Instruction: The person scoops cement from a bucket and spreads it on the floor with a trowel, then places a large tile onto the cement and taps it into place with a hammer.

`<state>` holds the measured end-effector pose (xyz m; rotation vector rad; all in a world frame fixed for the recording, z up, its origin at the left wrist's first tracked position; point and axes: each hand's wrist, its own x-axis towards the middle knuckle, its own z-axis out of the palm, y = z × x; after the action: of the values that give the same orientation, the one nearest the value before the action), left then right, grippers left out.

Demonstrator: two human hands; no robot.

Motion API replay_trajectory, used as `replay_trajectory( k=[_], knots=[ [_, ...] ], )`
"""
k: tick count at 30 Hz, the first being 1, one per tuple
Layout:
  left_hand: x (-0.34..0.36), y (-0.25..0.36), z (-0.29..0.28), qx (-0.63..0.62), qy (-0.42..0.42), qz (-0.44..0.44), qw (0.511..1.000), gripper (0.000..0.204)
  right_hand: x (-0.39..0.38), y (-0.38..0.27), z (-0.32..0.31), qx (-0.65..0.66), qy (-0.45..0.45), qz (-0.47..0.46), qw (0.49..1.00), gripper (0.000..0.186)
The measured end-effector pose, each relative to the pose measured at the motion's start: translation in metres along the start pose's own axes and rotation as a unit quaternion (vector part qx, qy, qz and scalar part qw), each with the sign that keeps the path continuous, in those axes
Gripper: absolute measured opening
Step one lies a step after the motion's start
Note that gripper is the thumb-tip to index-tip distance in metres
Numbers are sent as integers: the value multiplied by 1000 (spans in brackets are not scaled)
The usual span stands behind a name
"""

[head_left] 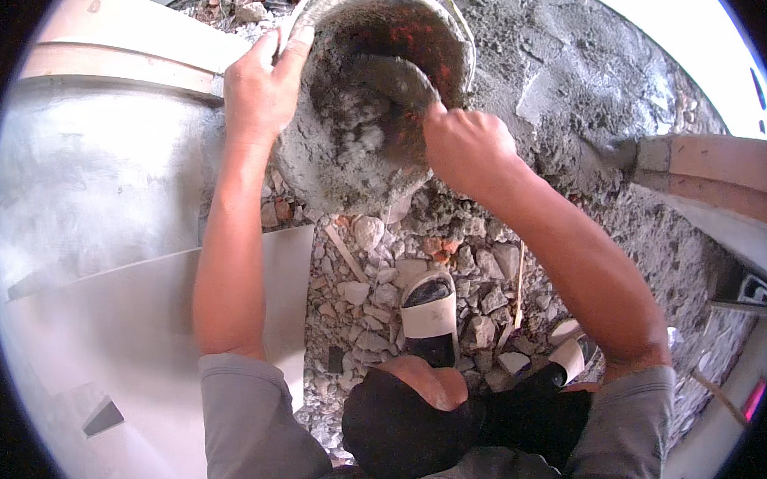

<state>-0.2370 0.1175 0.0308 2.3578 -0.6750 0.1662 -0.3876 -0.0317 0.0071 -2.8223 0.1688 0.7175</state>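
Observation:
A round bucket point(305, 169), its wall caked with grey mortar, stands tilted so that its mouth faces me. My left hand point(266, 84) is closed on the left side of its rim, the thumb lying along the edge. Inside lies wet grey mortar point(354, 131), partly blurred. My right hand point(469, 147) is closed around the handle of a trowel at the bucket's right side. The trowel's mortar-coated blade point(399, 76) reaches leftward into the bucket. My fist hides the handle.
Broken stone and brick rubble point(368, 303) covers the ground around my sandals point(429, 314). Wet mortar point(570, 85) spreads to the right of the bucket. A pale flat board point(166, 307) lies at left, below a ledge point(136, 36). Another ledge point(720, 164) juts in from the right.

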Motion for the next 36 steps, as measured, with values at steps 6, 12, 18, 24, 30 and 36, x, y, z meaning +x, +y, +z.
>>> replay_trajectory(
  k=[6,12,18,24,30,36],
  knots=[
    [-19,18,16,27,26,25,999,38,-24,3,5,-47,-85,-42,994,33],
    [-23,30,25,22,30,50,998,34,14,29,17,-3,-33,58,998,29],
    [-53,-9,2,-161,12,55,985,23,18,-11,84,173,-161,-16,972,34],
    [-77,-23,24,-282,51,31,958,25,11,-43,116,431,-87,-71,895,50],
    [-73,-61,-7,-283,65,-64,955,26,22,-38,120,496,-114,-106,854,55],
    [-73,-63,1,-304,79,-41,949,24,27,-35,114,475,-119,-137,861,58]
  ],
)
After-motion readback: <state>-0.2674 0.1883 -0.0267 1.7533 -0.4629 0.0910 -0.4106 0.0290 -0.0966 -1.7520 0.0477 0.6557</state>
